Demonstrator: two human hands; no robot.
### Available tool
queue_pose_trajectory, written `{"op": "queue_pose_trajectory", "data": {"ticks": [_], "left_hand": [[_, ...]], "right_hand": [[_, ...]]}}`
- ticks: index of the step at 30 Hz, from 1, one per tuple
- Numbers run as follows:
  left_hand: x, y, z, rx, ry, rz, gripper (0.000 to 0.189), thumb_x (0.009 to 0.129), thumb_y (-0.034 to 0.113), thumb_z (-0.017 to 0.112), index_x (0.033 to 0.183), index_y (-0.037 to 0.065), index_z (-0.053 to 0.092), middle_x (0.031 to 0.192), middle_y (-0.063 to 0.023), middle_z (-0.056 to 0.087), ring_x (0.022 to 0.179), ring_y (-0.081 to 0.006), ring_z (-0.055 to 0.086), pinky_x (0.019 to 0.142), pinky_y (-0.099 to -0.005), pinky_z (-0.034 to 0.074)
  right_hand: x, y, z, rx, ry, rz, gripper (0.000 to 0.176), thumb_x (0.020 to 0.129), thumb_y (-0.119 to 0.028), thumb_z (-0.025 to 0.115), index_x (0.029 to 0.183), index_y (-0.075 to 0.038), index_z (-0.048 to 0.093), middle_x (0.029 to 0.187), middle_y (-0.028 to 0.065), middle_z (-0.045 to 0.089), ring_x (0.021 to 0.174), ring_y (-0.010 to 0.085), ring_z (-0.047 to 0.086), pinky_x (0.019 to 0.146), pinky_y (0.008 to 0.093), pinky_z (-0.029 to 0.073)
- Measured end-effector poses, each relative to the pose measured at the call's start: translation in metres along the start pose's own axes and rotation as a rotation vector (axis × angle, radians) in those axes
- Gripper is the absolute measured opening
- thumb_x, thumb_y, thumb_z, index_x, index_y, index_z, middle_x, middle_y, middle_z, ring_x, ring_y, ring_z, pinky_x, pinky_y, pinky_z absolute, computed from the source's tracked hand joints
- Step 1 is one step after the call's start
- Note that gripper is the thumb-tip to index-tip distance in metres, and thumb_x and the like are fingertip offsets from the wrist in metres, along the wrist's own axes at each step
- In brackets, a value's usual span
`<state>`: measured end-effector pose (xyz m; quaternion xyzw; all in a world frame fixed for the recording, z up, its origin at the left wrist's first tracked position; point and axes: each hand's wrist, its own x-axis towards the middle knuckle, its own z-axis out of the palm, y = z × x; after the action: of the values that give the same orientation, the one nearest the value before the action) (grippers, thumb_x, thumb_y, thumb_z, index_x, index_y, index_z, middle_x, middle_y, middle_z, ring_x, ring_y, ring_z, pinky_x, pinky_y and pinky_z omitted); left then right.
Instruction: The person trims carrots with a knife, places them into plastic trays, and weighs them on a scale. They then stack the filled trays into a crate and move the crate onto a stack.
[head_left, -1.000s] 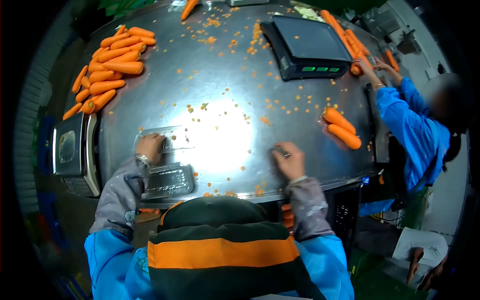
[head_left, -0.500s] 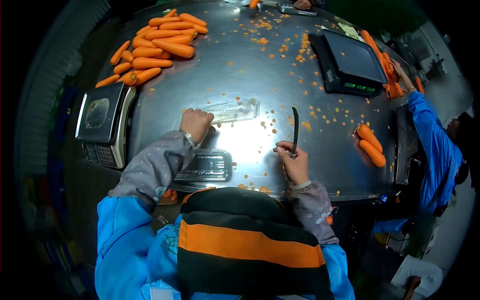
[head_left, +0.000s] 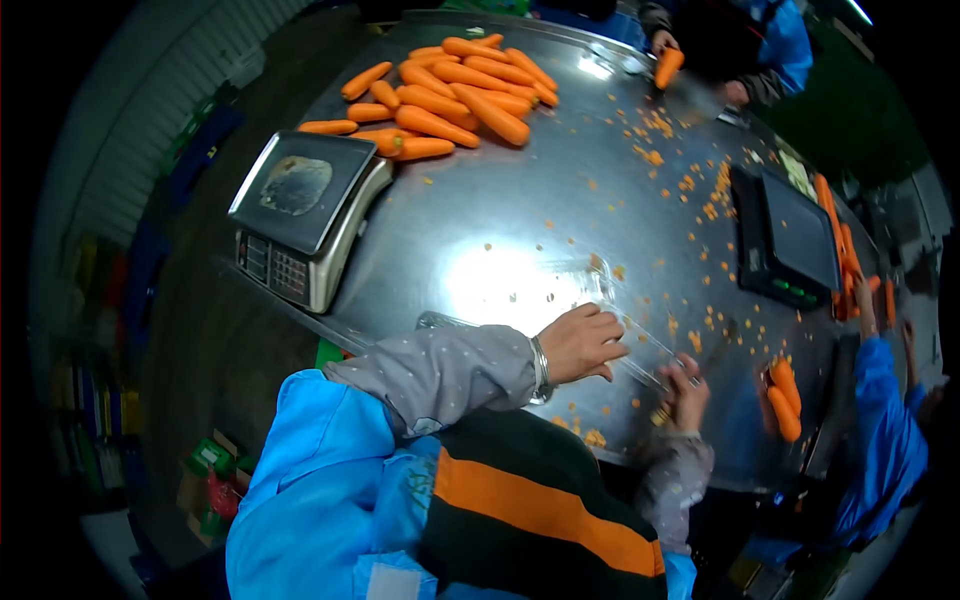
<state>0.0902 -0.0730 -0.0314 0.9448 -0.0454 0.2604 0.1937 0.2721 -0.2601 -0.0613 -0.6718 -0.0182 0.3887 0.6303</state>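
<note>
My left hand (head_left: 580,345) is closed at the near edge of a clear plastic tray (head_left: 648,352), gripping it with the thumb side towards me. The tray tilts from under my fingers towards my right hand (head_left: 686,395). That hand's fingers are curled at the tray's right end around a thin dark knife, whose blade (head_left: 718,350) is only a blurred streak here. Beneath my left sleeve, another clear tray (head_left: 440,320) shows just its far edge; the forearm hides the remainder.
Left stands a silver scale (head_left: 305,195), beside a carrot pile (head_left: 450,95). A black scale (head_left: 790,235) and two carrots (head_left: 785,400) lie right. Orange scraps (head_left: 710,210) dot the metal table (head_left: 470,210). One co-worker's hand holds a carrot (head_left: 668,68); another's arm (head_left: 870,400) reaches in at right.
The view has swung left. My left hand has carried the clear tray rightward, close to my right hand. The knife, upright and sharp before, is now blurred. A co-worker has come into view at the top.
</note>
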Motion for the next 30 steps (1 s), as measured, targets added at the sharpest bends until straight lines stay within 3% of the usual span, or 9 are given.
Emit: {"op": "queue_pose_trajectory", "data": {"ticks": [4, 9, 10, 14, 16, 17, 18, 21, 30], "left_hand": [[-0.026, -0.109, -0.051, 0.120, 0.195, -0.430, 0.050, 0.065, 0.011, 0.074, 0.113, 0.006, 0.058, 0.105, -0.0127, 0.057, 0.098, -0.0324, 0.053, 0.088, -0.0411, 0.042], [-0.082, -0.249, -0.122, 0.679, -0.295, -0.976, 0.059, 0.070, 0.007, 0.064, 0.127, 0.008, 0.047, 0.125, -0.0160, 0.048, 0.122, -0.0334, 0.041, 0.103, -0.0478, 0.029], [-0.086, -0.264, -0.135, 0.729, -0.395, -0.996, 0.059, 0.074, 0.010, 0.063, 0.129, 0.009, 0.045, 0.130, -0.0159, 0.045, 0.127, -0.0334, 0.037, 0.106, -0.0491, 0.025], [-0.133, -0.378, -0.104, 0.964, -0.400, -0.990, 0.058, 0.083, 0.038, 0.056, 0.133, 0.014, 0.041, 0.138, -0.0149, 0.039, 0.133, -0.0318, 0.030, 0.108, -0.0530, 0.019], [-0.126, -0.404, -0.099, 0.972, -0.415, -0.961, 0.065, 0.083, 0.046, 0.055, 0.138, 0.015, 0.036, 0.144, -0.0142, 0.033, 0.137, -0.0320, 0.024, 0.110, -0.0545, 0.015], [-0.120, -0.404, -0.099, 0.950, -0.409, -0.949, 0.067, 0.083, 0.047, 0.056, 0.139, 0.016, 0.035, 0.146, -0.0139, 0.030, 0.138, -0.0322, 0.021, 0.110, -0.0550, 0.013], [-0.119, -0.411, -0.096, 0.991, -0.413, -0.915, 0.066, 0.082, 0.047, 0.057, 0.137, 0.016, 0.037, 0.144, -0.0135, 0.032, 0.137, -0.0330, 0.023, 0.109, -0.0546, 0.015], [-0.101, -0.418, -0.099, 1.032, -0.470, -0.917, 0.063, 0.080, 0.045, 0.060, 0.132, 0.016, 0.041, 0.137, -0.0126, 0.037, 0.133, -0.0339, 0.026, 0.107, -0.0531, 0.019], [-0.093, -0.355, -0.072, 0.614, -0.390, -0.640, 0.037, 0.070, 0.016, 0.065, 0.107, 0.012, 0.060, 0.109, -0.0109, 0.059, 0.112, -0.0311, 0.047, 0.102, -0.0455, 0.028]], "right_hand": [[0.008, 0.005, -0.101, 0.126, 0.192, -0.112, 0.039, 0.084, -0.012, 0.065, 0.119, -0.005, 0.051, 0.076, 0.0048, 0.060, 0.038, 0.0030, 0.033, 0.033, 0.0187, 0.023], [0.006, 0.071, -0.228, -0.778, 0.607, -0.426, 0.045, 0.082, -0.018, 0.070, 0.118, 0.004, 0.054, 0.088, 0.0108, 0.061, 0.080, 0.0182, 0.058, 0.072, 0.0279, 0.048], [-0.020, 0.063, -0.213, -1.089, 0.780, -0.439, 0.046, 0.082, -0.018, 0.071, 0.116, 0.006, 0.054, 0.090, 0.0113, 0.061, 0.089, 0.0196, 0.058, 0.081, 0.0286, 0.047], [-0.054, 0.071, -0.215, -0.628, 0.727, -0.158, 0.034, 0.079, -0.013, 0.070, 0.105, 0.006, 0.058, 0.097, 0.0147, 0.060, 0.087, 0.0241, 0.058, 0.079, 0.0352, 0.047], [-0.069, 0.080, -0.212, -0.954, 0.699, -0.309, 0.029, 0.080, -0.008, 0.066, 0.105, 0.004, 0.057, 0.083, 0.0085, 0.057, 0.080, 0.0170, 0.056, 0.073, 0.0329, 0.047], [-0.078, 0.083, -0.203, -0.962, 0.726, -0.205, 0.037, 0.082, -0.014, 0.068, 0.113, 0.001, 0.056, 0.099, 0.0122, 0.060, 0.091, 0.0194, 0.058, 0.079, 0.0326, 0.049], [-0.086, 0.084, -0.190, -0.966, 0.742, -0.097, 0.045, 0.083, -0.021, 0.070, 0.122, -0.002, 0.056, 0.115, 0.0159, 0.063, 0.102, 0.0218, 0.061, 0.086, 0.0323, 0.050], [-0.101, 0.079, -0.157, -0.788, 0.684, -0.143, 0.037, 0.080, 0.000, 0.067, 0.115, 0.006, 0.056, 0.108, 0.0113, 0.064, 0.093, 0.0172, 0.060, 0.082, 0.0296, 0.050], [-0.077, 0.118, -0.158, -1.028, 0.607, -0.250, 0.037, 0.076, -0.014, 0.071, 0.107, 0.004, 0.060, 0.091, 0.0124, 0.066, 0.086, 0.0214, 0.061, 0.086, 0.0342, 0.045]]}}
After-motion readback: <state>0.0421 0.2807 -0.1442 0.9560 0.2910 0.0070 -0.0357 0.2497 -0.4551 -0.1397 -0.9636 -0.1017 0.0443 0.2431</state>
